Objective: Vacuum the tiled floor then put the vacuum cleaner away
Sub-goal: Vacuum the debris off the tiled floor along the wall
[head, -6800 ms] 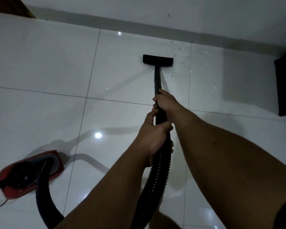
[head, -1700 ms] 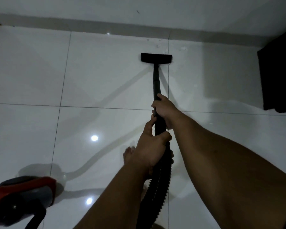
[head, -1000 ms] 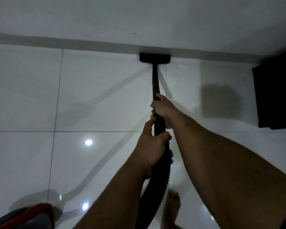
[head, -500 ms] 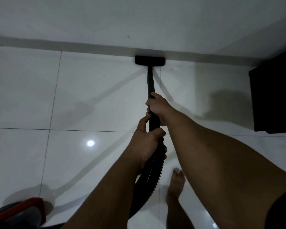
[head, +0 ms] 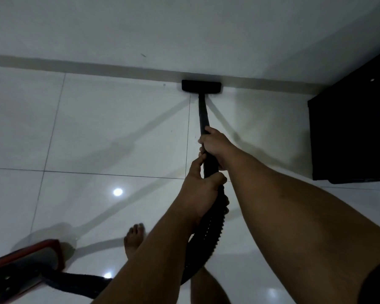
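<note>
A black vacuum wand (head: pixel 203 115) runs forward to a flat black floor nozzle (head: pixel 201 86), which sits on the glossy white tiled floor (head: pixel 110 132) right against the grey skirting. My right hand (head: pixel 215 143) grips the wand higher up. Just below it, my left hand (head: pixel 200 191) grips the wand where the ribbed black hose (head: pixel 208 235) begins. The hose curves down and left to the red and grey vacuum body (head: pixel 24 266) at the bottom left corner.
A white wall (head: pixel 184 29) rises behind the skirting. A dark cabinet (head: pixel 351 128) stands on the floor at the right, close to the wall. My bare foot (head: pixel 133 240) stands on the tiles between the vacuum body and the hose.
The nozzle has been pushed forward from the open tile to the skirting. I have stepped closer to the wall, and the vacuum body has followed at the lower left.
</note>
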